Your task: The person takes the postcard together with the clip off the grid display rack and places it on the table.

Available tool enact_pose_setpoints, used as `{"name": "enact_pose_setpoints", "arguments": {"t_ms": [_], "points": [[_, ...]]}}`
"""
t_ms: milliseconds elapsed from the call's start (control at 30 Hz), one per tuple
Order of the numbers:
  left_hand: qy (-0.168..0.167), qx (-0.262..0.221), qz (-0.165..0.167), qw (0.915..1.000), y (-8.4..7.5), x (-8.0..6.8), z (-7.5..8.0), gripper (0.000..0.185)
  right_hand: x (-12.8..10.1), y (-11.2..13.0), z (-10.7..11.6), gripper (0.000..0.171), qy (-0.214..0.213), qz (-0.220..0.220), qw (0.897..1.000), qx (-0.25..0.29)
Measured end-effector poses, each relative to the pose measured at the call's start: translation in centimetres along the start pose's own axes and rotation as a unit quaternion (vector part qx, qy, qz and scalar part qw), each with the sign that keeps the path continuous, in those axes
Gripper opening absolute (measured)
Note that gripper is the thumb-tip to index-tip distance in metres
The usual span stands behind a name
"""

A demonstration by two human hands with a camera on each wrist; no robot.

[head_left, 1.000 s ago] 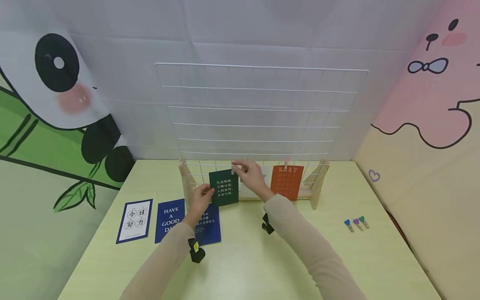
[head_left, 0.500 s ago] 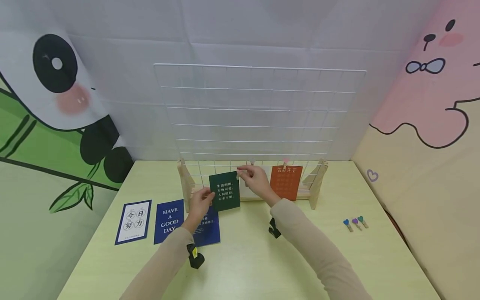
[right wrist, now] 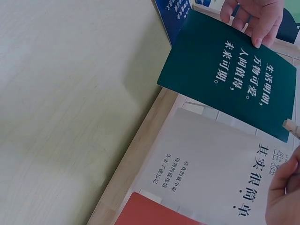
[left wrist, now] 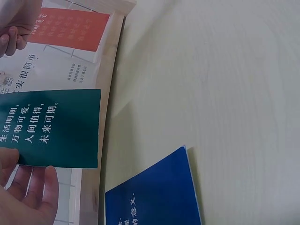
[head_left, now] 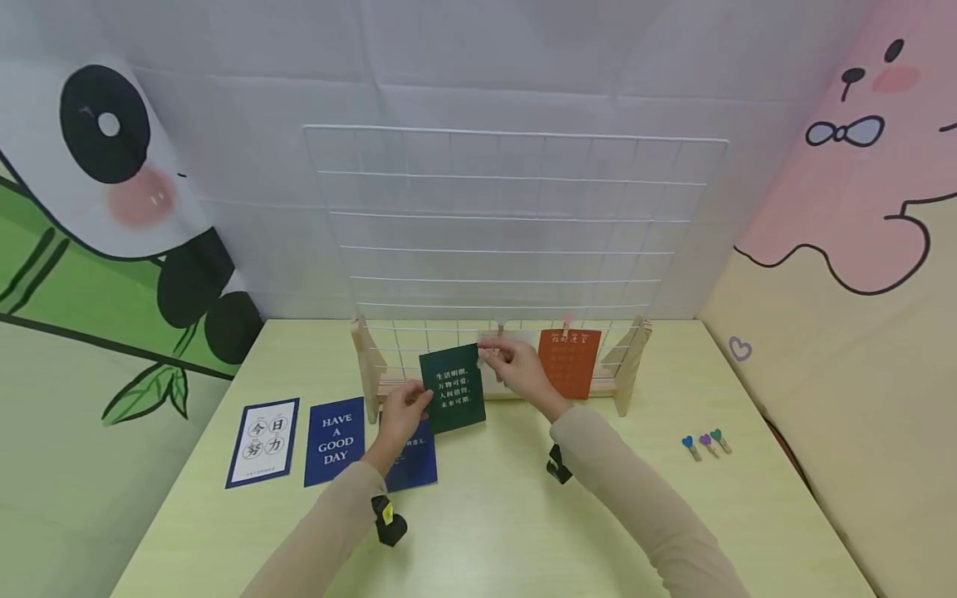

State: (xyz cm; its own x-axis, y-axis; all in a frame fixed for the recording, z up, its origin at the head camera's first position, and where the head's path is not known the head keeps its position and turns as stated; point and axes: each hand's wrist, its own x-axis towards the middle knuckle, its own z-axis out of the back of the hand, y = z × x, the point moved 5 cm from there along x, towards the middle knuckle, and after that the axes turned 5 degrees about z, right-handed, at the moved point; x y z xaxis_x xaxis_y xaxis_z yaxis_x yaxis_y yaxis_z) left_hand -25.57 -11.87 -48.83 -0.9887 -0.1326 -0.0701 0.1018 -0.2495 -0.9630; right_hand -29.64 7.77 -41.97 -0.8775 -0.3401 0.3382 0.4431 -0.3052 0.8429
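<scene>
A green card point(head_left: 456, 390) with white Chinese characters is held slightly tilted in front of the white wire grid rack point(head_left: 497, 220). My left hand point(head_left: 404, 411) pinches its left edge between thumb and fingers. At the upper right corner, my right hand point(head_left: 519, 371) pinches a small wooden clip point(right wrist: 289, 125), whose end touches the card's edge in the right wrist view. Behind that hand hangs a white card point(right wrist: 201, 159) with dark characters. To its right an orange card point(head_left: 570, 365) hangs from a pink-topped clip point(head_left: 566, 324).
On the table at left lie a blue-bordered white card point(head_left: 263, 442), a blue "HAVE A GOOD DAY" card point(head_left: 335, 440) and another blue card point(head_left: 414, 465), partly covered. Heart clips in blue point(head_left: 691, 447), purple point(head_left: 709, 444) and green point(head_left: 721, 440) lie at right. Wooden feet point(head_left: 634, 365) support the rack.
Both hands have shifted right and a little down with the green card, which tilts more now. More of the white card's clip shows above the right hand.
</scene>
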Motion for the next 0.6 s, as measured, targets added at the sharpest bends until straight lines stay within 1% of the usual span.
{"name": "enact_pose_setpoints", "arguments": {"t_ms": [133, 300, 367, 400, 533, 600], "points": [[0.013, -0.001, 0.010, 0.9999, 0.2, -0.5, -0.2, 0.015, -0.4, 0.2, -0.1, 0.024, 0.009, -0.010, 1.000, 0.010], [0.021, -0.005, 0.011, 0.9997, 0.1, -1.1, -0.2, 0.019, -0.9, 0.4, 0.0, 0.024, 0.013, -0.011, 1.000, 0.009], [0.022, -0.007, 0.013, 0.9996, 0.1, -1.4, -0.2, 0.019, -1.3, 1.3, 0.2, 0.024, 0.017, -0.011, 1.000, 0.013], [0.023, -0.008, 0.016, 0.9996, 0.2, -1.4, -0.3, 0.018, -1.5, 1.4, 0.2, 0.024, 0.018, -0.015, 1.000, 0.015], [0.021, -0.007, 0.030, 0.9993, 0.7, -1.7, -0.4, 0.016, -2.1, 1.3, 0.2, 0.025, 0.024, -0.029, 0.999, 0.020], [0.021, -0.007, 0.037, 0.9991, 1.0, -1.8, -0.5, 0.016, -2.2, 0.2, 0.1, 0.026, 0.020, -0.035, 0.999, 0.019]]}}
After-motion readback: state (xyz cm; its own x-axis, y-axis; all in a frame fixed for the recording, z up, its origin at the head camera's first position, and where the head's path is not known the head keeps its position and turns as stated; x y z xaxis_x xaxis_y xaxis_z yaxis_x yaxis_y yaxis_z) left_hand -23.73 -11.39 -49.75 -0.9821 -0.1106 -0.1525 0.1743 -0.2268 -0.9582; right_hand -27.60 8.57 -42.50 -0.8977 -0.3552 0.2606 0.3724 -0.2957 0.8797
